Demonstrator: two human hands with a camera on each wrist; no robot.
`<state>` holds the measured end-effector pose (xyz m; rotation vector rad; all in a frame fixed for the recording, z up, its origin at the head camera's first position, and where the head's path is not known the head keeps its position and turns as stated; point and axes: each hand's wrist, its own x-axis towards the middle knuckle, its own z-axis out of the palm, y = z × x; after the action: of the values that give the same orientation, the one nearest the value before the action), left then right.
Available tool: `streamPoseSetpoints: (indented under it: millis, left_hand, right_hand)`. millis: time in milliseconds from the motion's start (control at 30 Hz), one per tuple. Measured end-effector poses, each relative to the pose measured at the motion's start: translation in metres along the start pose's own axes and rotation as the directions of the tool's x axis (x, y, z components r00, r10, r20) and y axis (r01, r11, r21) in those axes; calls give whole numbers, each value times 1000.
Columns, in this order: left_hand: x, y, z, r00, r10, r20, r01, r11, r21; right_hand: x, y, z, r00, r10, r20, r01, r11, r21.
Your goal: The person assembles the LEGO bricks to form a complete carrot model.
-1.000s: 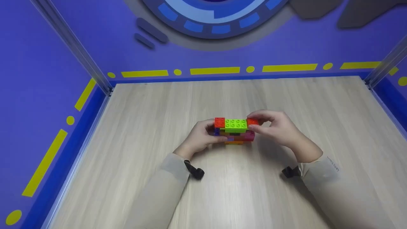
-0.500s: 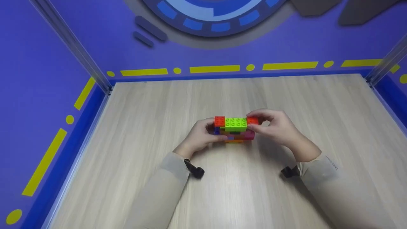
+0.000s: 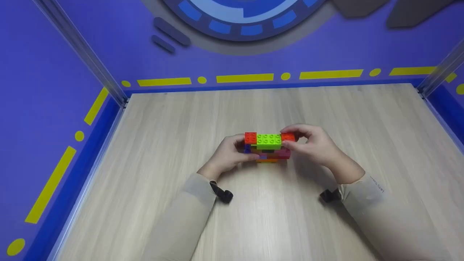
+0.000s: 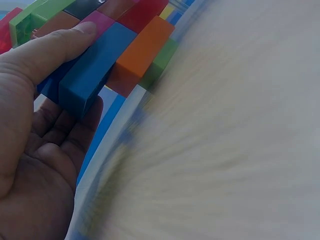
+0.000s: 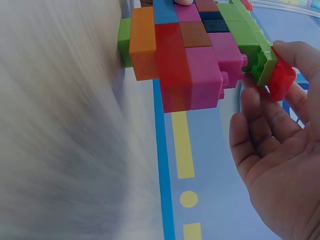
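A build of stacked toy building bricks (image 3: 273, 154) stands upright on the table, with blue, pink, red, brown and orange bricks in its body. Across the top runs a row with lime green bricks (image 3: 269, 140) in the middle and a red brick (image 3: 250, 137) at the left end. My left hand (image 3: 230, 154) grips the build's left side, its thumb across the front by a blue brick (image 4: 97, 65). At the top right end my right hand (image 3: 313, 145) pinches another red brick (image 5: 282, 75), which sits against the green end. The right hand's other fingers hang loosely below.
The build is near the middle of a pale wood-grain table (image 3: 174, 127). Blue-purple panels (image 3: 246, 65) with yellow markings wall the back and sides. A black strap (image 3: 223, 194) circles the left wrist, with a similar strap (image 3: 330, 195) on the right.
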<state>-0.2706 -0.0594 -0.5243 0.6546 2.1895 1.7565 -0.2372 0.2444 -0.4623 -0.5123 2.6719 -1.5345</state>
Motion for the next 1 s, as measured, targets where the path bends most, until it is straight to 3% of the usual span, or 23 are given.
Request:
streamPoseSetpoints:
  millis: [400, 633, 800, 1000]
  left_hand:
    - [-2, 3, -6, 999, -5, 47, 6, 1000, -23]
    - [-2, 3, -14, 996, -21, 85, 31, 993, -111]
    - [-1, 1, -15, 995, -10, 98, 21, 993, -113]
    - [-2, 0, -16, 996, -13, 94, 23, 993, -115]
  right_hand:
    - [-1, 34, 2, 978, 59, 200, -77, 993, 86]
    - [-6, 46, 7, 986, 39, 160, -70, 979, 191]
    - [-6, 48, 8, 993, 37, 109, -59, 978, 200]
    - [-6, 51, 8, 993, 19, 117, -47, 968, 247]
